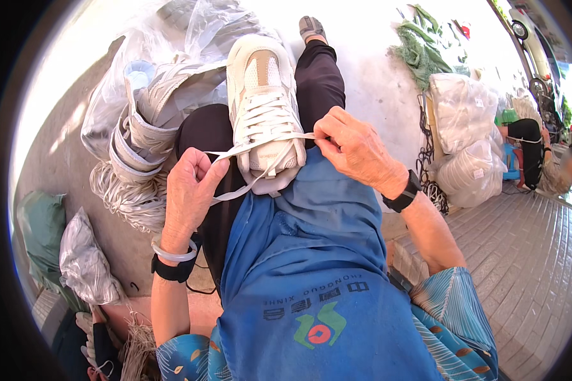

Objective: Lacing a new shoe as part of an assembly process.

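A cream and beige sneaker (265,73) rests on my lap between my knees, toe pointing away from me. Its white shoelace (260,143) zigzags up the front and crosses over near the tongue. On the left, my left hand (196,184) pinches one stretch of the lace between thumb and fingers, and a loose length droops below it towards the shoe collar. To the right of the shoe, the fingertips of my right hand (356,149) are closed on the other end, pulled fairly taut. The curled fingers partly hide both grips.
Nested shoe uppers (143,136) and a bundle of laces (130,197) lie at the left, beside clear plastic bags. Filled plastic bags (464,111) and green netting (419,47) are at the right. Another person (556,171) sits at the far right. A blue apron (324,254) covers my lap.
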Demonstrator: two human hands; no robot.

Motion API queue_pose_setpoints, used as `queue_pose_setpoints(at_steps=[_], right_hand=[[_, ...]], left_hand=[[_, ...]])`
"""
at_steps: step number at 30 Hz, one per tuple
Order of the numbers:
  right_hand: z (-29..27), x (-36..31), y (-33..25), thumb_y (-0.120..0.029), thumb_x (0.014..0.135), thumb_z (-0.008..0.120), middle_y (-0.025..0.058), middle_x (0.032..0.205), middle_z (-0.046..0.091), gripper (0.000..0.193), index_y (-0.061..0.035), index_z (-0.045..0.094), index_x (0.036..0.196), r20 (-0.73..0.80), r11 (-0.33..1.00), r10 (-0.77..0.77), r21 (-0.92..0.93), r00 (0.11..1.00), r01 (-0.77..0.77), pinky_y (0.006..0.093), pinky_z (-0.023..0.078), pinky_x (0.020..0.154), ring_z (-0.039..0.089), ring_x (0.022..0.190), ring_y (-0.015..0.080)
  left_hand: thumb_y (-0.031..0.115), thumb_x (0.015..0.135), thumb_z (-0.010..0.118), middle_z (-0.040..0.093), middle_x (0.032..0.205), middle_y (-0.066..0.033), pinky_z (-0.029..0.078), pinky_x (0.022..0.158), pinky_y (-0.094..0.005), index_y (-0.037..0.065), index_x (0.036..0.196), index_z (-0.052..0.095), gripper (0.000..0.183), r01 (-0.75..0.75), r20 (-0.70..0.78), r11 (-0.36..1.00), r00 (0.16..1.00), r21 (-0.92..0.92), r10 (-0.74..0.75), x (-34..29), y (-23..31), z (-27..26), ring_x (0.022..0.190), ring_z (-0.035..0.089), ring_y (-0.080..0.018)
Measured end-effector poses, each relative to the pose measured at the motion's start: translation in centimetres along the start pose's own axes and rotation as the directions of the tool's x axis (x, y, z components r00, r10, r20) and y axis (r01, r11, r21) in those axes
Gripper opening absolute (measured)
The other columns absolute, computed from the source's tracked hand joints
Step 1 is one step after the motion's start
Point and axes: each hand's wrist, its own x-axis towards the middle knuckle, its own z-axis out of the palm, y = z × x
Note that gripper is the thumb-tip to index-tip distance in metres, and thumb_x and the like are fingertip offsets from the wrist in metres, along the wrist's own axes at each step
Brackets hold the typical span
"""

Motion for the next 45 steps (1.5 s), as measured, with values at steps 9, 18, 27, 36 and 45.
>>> queue_pose_setpoints(at_steps=[9, 18, 27, 36, 45], right_hand=[[-1.1, -0.3, -2.3, -0.004, 0.081, 0.065, 0.0077, 0.093, 0.054, 0.019, -0.0073, 0.060, 0.098, -0.093, 0.999, 0.047, 0.011, 0.995, -0.046, 0.0371, 0.050, 0.062, 0.060, 0.071, 0.0277], [-0.3, -1.5, -6.4, -0.032, 0.098, 0.054, 0.0089, 0.068, 0.062, 0.037, 0.0014, 0.060, 0.085, 0.588, 0.585, 0.290, 0.516, 0.756, -0.626, 0.0315, 0.045, 0.055, 0.062, 0.063, 0.0188], [1.3, -0.6, -6.5, -0.026, 0.094, 0.060, 0.0018, 0.064, 0.058, 0.028, -0.0001, 0.061, 0.084, 0.596, 0.388, 0.308, 0.633, 0.741, -0.670, 0.0239, 0.041, 0.046, 0.053, 0.052, 0.0075], [1.1, -0.3, -6.3, -0.020, 0.095, 0.055, 0.0003, 0.064, 0.057, 0.023, 0.0008, 0.065, 0.093, 0.660, 0.288, 0.270, 0.640, 0.702, -0.712, 0.0203, 0.041, 0.046, 0.051, 0.051, 0.0050], [0.4, -0.1, -6.6, -0.017, 0.096, 0.051, 0.0011, 0.063, 0.055, 0.021, 0.0017, 0.062, 0.096, 0.612, 0.306, 0.309, 0.661, 0.728, -0.685, 0.0198, 0.041, 0.043, 0.052, 0.050, 0.0052]], left_hand=[[0.041, 0.095, 0.061, 0.044, 0.064, 0.0079, 0.029, 0.048, -0.0194, 0.007, 0.078, 0.055, 0.038, 0.214, 0.483, 0.969, 0.866, -0.123, -0.130, -3.1, 1.4, -2.0, 0.058, 0.035, -0.0013], [0.030, 0.101, 0.051, 0.050, 0.063, -0.0006, 0.040, 0.055, -0.0262, 0.002, 0.082, 0.057, 0.035, 0.238, 0.756, 0.929, 0.651, -0.284, 0.065, -5.1, 6.4, 2.1, 0.058, 0.046, -0.0091], [0.020, 0.092, 0.064, 0.064, 0.077, -0.0071, 0.048, 0.064, -0.0322, 0.000, 0.087, 0.064, 0.021, -0.245, 0.739, 0.967, 0.639, -0.069, 0.215, -4.7, 7.4, 2.1, 0.069, 0.060, -0.0169], [-0.005, 0.080, 0.067, 0.063, 0.088, -0.0081, 0.049, 0.062, -0.0290, 0.001, 0.098, 0.061, 0.019, -0.470, 0.082, 0.786, 0.873, 0.401, 0.480, 1.3, 3.3, 0.8, 0.067, 0.060, -0.0196], [-0.002, 0.077, 0.068, 0.059, 0.080, -0.0092, 0.049, 0.065, -0.0364, 0.004, 0.088, 0.062, 0.014, -0.661, 0.100, 0.555, 0.684, 0.505, 0.723, 1.7, 1.4, 1.0, 0.075, 0.061, -0.0279]])
